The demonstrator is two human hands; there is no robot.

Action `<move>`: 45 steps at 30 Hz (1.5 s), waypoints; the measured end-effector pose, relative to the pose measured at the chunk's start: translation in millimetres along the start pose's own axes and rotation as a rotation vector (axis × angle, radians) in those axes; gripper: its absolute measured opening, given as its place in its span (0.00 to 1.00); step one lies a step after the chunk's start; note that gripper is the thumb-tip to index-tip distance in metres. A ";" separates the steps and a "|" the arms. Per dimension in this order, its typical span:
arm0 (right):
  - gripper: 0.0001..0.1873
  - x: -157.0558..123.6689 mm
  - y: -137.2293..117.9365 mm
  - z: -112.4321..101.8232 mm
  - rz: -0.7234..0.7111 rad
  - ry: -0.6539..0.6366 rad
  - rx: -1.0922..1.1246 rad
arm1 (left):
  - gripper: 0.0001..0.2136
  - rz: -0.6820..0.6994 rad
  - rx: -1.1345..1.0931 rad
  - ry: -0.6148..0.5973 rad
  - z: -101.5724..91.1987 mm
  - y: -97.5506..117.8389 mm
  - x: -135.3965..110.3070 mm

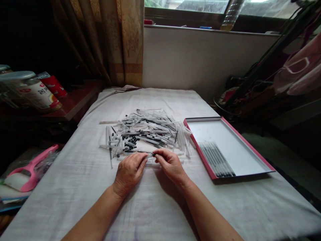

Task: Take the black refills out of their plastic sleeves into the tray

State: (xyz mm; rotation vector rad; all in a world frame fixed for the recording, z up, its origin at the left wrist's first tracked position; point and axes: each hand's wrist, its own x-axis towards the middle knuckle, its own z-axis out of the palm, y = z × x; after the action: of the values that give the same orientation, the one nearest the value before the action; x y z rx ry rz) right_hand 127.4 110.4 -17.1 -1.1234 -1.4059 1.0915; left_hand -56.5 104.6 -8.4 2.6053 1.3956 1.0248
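My left hand (pixel 130 170) is closed over a clear pen barrel (pixel 149 155) just in front of a heap of pen parts. Close beside it, my right hand (pixel 172 165) pinches a small black pen part (pixel 153 154) at the end of that barrel. Fingers hide most of both pieces. The heap (pixel 152 125) mixes clear barrels, thin dark refills, clear caps and small black plugs. To the right lies a shallow pink-edged box (pixel 247 144) with a white inside. A row of clear pens with black ends (pixel 215 159) lies side by side in its near left corner.
A white cloth (pixel 147 207) covers the table. At the left, a lidded jar (pixel 37 92) stands on a dark wooden surface, with a pink-handled tool (pixel 32 170) lower down. Behind are a curtain (pixel 125 43) and a window sill with a plastic bottle (pixel 232 15).
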 end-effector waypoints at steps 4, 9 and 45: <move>0.10 -2.6 -1.3 -2.0 -0.075 0.000 -0.120 | 0.11 -0.016 -0.018 -0.030 0.2 1.4 -0.1; 0.10 -3.5 -3.0 -4.4 -0.139 -0.006 -0.216 | 0.11 -0.004 -0.028 -0.047 -0.9 2.6 0.3; 0.06 -7.0 -16.4 -17.0 -0.182 -0.131 -0.449 | 0.08 0.041 -0.070 -0.027 -3.6 4.0 2.1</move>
State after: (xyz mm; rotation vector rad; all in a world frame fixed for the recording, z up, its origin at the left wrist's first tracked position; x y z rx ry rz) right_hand 143.3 101.9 -0.3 -1.2201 -1.8797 0.7479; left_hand -54.7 102.7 -3.2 2.5987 1.2818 1.0197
